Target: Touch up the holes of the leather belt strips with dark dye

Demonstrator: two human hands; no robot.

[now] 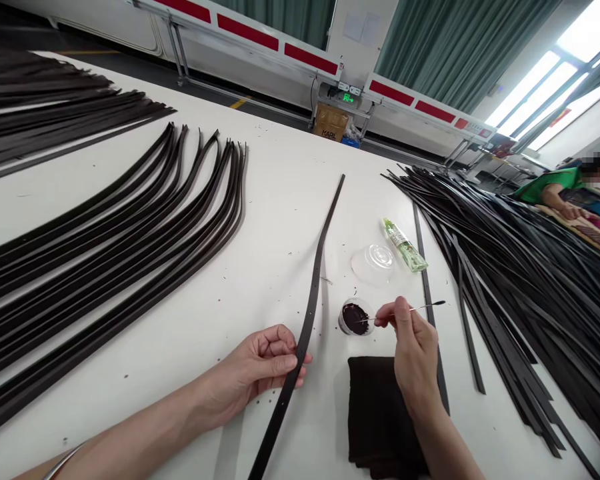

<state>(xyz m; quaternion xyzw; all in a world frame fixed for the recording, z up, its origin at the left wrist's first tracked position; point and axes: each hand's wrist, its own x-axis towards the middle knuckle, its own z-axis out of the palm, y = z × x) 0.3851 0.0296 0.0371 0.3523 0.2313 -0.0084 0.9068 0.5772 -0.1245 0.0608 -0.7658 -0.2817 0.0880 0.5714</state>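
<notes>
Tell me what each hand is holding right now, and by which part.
The left hand pinches a dark strap partway along its length, between thumb and fingers. The right hand holds a thin dark-tipped stick near its middle.

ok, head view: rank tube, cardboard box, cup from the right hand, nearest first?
1. Cup, just left of the right hand.
2. Tube, ahead of it on the table.
3. Cardboard box, far off beyond the table.
</notes>
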